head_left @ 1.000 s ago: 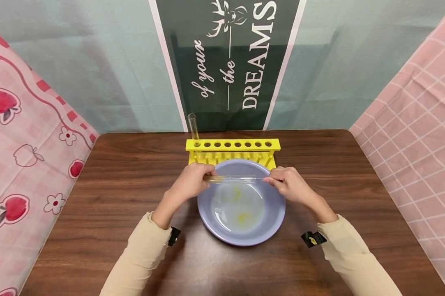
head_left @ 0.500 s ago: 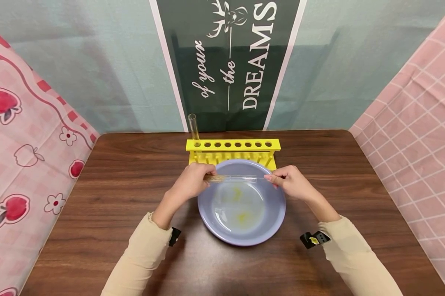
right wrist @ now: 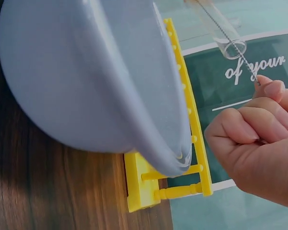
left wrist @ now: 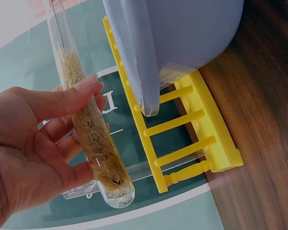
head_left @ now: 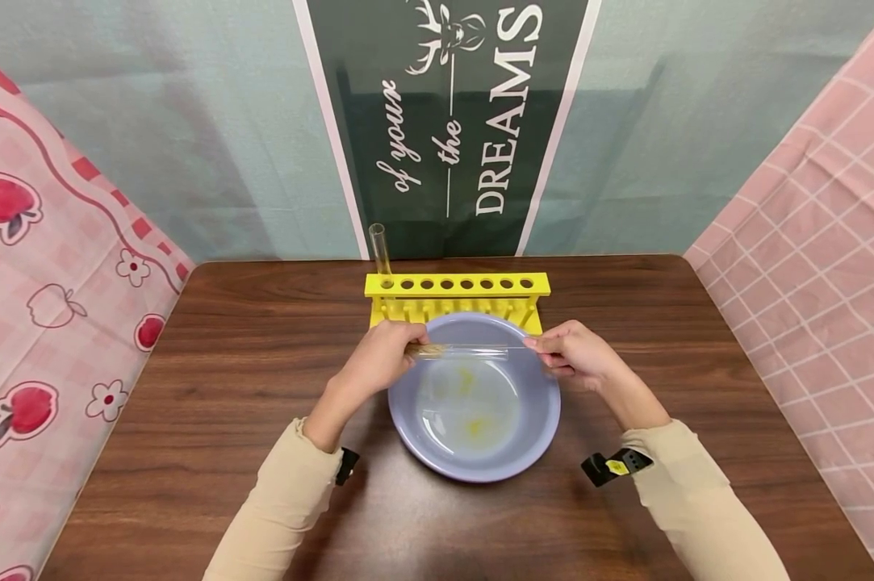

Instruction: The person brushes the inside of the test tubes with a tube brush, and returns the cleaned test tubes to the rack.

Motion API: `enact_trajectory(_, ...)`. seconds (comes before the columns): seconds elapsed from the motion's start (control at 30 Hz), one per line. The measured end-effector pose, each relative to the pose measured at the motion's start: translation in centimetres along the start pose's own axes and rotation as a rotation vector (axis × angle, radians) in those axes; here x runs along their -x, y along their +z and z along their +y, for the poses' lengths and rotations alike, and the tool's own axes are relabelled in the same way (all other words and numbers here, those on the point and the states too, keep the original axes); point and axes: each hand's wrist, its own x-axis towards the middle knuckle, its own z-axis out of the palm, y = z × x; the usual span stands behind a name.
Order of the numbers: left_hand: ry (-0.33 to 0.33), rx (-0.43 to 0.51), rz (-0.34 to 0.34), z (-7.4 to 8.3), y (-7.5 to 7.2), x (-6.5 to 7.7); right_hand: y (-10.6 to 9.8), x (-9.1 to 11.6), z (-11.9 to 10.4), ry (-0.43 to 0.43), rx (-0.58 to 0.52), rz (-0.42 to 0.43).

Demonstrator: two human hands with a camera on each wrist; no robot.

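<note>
My left hand [head_left: 382, 355] grips a clear glass test tube [head_left: 491, 353] near its rounded end, holding it sideways above the lavender basin [head_left: 474, 474]. A test tube brush sits inside, its tan bristles [left wrist: 92, 127] packed toward that rounded end in the left wrist view. From the tube's mouth runs the brush's twisted wire handle [right wrist: 250, 70]. My right hand [head_left: 578, 355] pinches the wire's end between thumb and index finger, the other fingers curled in. Inside the basin lies shallow liquid with yellow patches [head_left: 476, 424].
Behind the basin stands a yellow test tube rack [head_left: 457, 285], partly hidden by it. Another test tube [head_left: 380, 250] leans in the rack's leftmost hole, with yellowish liquid low in it. All rest on a dark wooden table [head_left: 262, 323] against a printed cloth backdrop [head_left: 226, 121].
The right hand has shifted slightly right and turned at the wrist, its fingers changing position on the wire. The left hand and the tube have edged a little to the right.
</note>
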Motion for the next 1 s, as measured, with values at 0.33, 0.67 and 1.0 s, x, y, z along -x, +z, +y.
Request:
enact_trajectory(0.33, -0.003, 0.004, 0.036, 0.2, 0.0, 0.1, 0.1, 0.1, -0.3, 0.037, -0.1, -0.026)
enact_trajectory(0.67, -0.023, 0.039, 0.024, -0.1, -0.3, 0.4, 0.7, 0.4, -0.4, -0.161, 0.534, 0.167)
enact_trajectory(1.0, -0.044, 0.044, -0.017, -0.3, -0.3, 0.4, 0.8, 0.5, 0.6, -0.469, 0.845, 0.283)
